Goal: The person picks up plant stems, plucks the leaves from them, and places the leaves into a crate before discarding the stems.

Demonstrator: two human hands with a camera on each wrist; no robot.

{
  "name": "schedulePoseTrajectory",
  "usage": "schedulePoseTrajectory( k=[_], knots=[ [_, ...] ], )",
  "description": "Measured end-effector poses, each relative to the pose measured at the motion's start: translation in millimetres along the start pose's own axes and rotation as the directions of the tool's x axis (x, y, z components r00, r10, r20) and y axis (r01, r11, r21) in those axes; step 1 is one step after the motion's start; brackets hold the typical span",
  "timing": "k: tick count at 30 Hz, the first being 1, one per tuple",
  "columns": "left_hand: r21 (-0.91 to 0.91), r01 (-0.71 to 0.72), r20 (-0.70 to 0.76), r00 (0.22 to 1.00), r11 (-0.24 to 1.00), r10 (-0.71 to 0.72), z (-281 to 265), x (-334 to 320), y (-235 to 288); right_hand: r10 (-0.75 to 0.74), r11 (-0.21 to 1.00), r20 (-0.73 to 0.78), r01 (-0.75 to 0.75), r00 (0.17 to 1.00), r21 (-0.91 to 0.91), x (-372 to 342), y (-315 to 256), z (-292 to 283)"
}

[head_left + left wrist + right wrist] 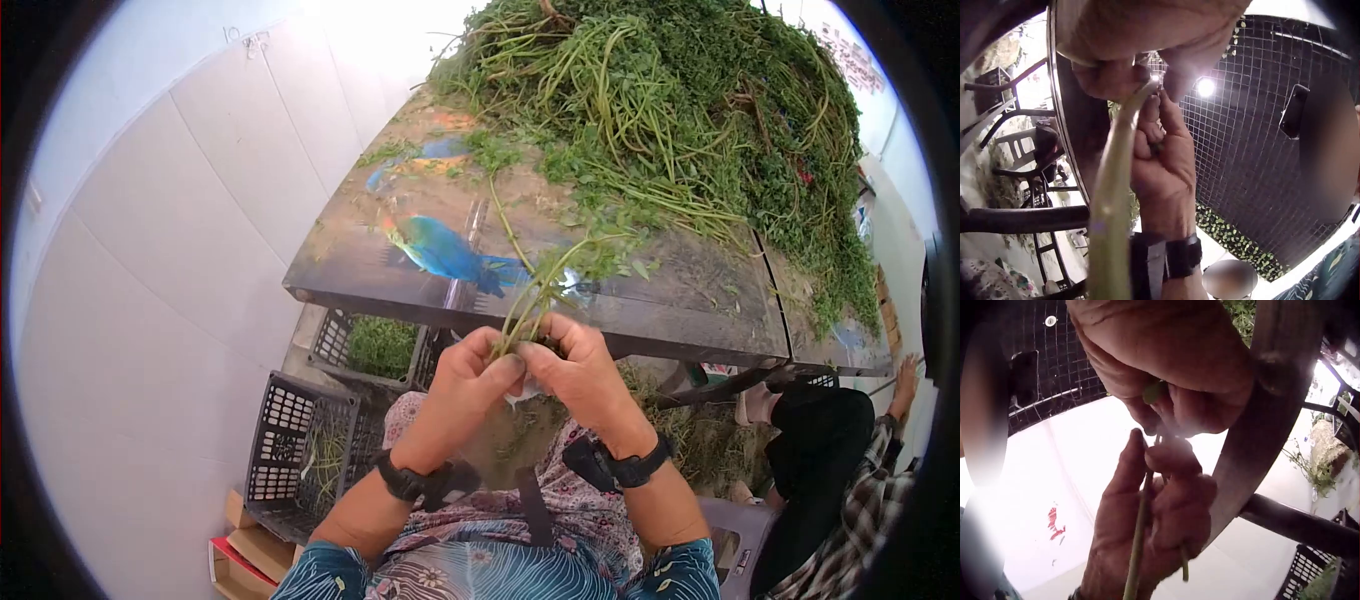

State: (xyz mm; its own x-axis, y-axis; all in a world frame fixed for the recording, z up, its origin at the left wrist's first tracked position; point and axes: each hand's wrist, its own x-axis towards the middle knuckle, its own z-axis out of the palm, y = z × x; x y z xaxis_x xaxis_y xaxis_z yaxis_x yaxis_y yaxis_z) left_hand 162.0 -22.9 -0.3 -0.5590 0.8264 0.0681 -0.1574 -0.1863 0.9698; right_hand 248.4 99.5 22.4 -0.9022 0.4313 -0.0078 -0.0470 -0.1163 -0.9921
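Left hand [468,380] and right hand [577,368] pinch stems [541,287]; the one-o'clock heap [660,110] seems untouched, nine-o'clock crated greens [382,345] finished.

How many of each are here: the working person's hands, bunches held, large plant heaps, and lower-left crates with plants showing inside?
Left hand and right hand: 2
Bunch of stems: 1
Large plant heap: 1
Front crate and rear crate: 2
Total: 6

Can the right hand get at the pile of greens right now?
Likely yes: only leafy sprigs lie on the table before the pile, though the right hand is pinching stems.
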Motion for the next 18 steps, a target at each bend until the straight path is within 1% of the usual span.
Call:
schedulePoseTrajectory(
  k=[1, 4, 5, 6, 7, 8, 9, 10, 11, 14, 15, 17, 18],
  knots=[
    [-0.017, 0.011, 0.014, 1.0, 1.0, -0.011, -2, 1, 1, 0.022, 1.0, 0.011, -0.022, 1.0, 0.015, -1, 2, 2],
    [-0.133, -0.012, 0.023, 1.0, 0.991, 0.016, -1, 1, -2, 0.061, 0.955, -0.058, -0.041, 0.996, 0.293, -2, -1, 4],
    [-0.104, 0.007, 0.009, 1.0, 0.995, -0.006, -2, -1, 0, -0.06, 0.982, -0.135, 0.082, 0.989, 0.17, 1, 5, -5],
    [-0.074, 0.029, -0.006, 1.0, 0.997, -0.029, -4, -5, 3, -0.185, 0.98, -0.196, 0.195, 0.963, 0.037, 5, 11, -18],
    [-0.046, 0.052, -0.022, 0.998, 0.998, -0.053, -6, -8, 5, -0.213, 0.972, -0.235, 0.231, 0.948, 0.051, 7, 15, -27],
    [-0.099, 0.057, -0.049, 0.997, 0.993, -0.062, -9, -8, 2, -0.241, 0.962, -0.273, 0.267, 0.931, 0.062, 9, 14, -33],
    [-0.154, 0.062, -0.078, 0.994, 0.986, -0.074, -12, -7, -2, -0.164, 0.945, -0.296, 0.236, 0.941, 0.226, 7, 0, -33],
    [-0.208, 0.062, -0.107, 0.991, 0.976, -0.085, -14, -6, -5, -0.086, 0.9, -0.304, 0.205, 0.949, 0.384, 5, -9, -33],
    [-0.282, 0.015, -0.12, 0.991, 0.959, -0.05, -14, -3, -5, -0.06, 0.946, -0.237, 0.13, 0.97, 0.295, 2, -9, -28],
    [-0.477, -0.079, -0.192, 0.981, 0.875, -0.016, -6, 4, 1, 0.01, 0.991, -0.089, 0.002, 0.996, 0.135, -10, -6, -13],
    [-0.435, -0.066, -0.21, 0.977, 0.898, -0.03, -5, 5, 1, 0.039, 0.99, -0.052, -0.032, 0.998, 0.138, -10, 0, -15],
    [-0.186, 0.015, -0.137, 0.99, 0.982, -0.041, -4, 5, -2, 0.041, 0.991, -0.051, -0.034, 0.998, 0.132, -8, 6, -14],
    [-0.051, 0.051, -0.098, 0.994, 0.997, -0.056, -4, 5, -3, 0.04, 0.991, -0.054, -0.032, 0.998, 0.132, -8, 9, -12]
  ],
)
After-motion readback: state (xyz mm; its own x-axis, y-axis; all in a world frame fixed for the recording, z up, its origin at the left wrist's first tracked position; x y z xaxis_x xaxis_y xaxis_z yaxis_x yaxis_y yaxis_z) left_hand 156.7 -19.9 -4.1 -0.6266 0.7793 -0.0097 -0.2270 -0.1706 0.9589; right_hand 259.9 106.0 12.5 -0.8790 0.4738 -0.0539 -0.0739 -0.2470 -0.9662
